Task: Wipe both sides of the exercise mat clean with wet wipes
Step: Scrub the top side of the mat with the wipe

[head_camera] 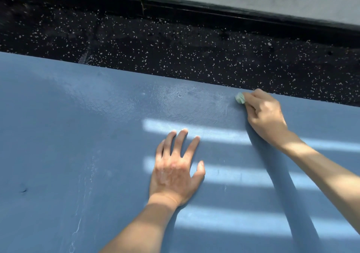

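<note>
Head view: wet wipe (240, 98) bunched under right hand (264, 116) fingertips

Single head view, close, angled down over mat (78, 135).

Bare left hand (175, 174) and right hand (265, 116).
Forearms uncovered to the frame edge; short nails; striped by sunlight.

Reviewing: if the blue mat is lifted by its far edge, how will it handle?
The exercise mat lies flat with a thin edge, so it probably drapes rather than stays stiff. The sheen beside the wet wipe looks damp, likely slippery there. The left hand pressing flat hints it may slide.
</note>
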Demonstrator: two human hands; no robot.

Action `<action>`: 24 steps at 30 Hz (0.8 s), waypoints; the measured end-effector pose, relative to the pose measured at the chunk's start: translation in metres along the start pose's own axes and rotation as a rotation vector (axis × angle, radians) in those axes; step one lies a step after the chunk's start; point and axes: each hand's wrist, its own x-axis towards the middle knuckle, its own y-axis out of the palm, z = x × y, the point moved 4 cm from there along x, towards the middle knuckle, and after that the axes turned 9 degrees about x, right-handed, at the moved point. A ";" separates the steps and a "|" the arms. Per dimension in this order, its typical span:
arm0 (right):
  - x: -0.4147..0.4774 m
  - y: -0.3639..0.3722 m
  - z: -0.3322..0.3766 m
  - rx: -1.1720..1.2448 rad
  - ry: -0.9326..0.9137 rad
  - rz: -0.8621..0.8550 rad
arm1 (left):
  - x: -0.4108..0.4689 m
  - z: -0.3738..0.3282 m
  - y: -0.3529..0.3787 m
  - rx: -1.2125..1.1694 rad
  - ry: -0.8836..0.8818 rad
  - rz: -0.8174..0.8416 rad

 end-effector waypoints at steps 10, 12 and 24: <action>-0.019 -0.003 -0.001 -0.037 -0.019 -0.043 | 0.000 0.000 0.001 0.005 -0.006 -0.012; -0.033 -0.006 0.004 -0.035 -0.055 -0.009 | 0.001 0.000 0.001 -0.002 -0.008 -0.019; -0.010 -0.008 0.007 0.021 0.033 0.145 | 0.002 0.004 -0.002 -0.027 -0.003 0.024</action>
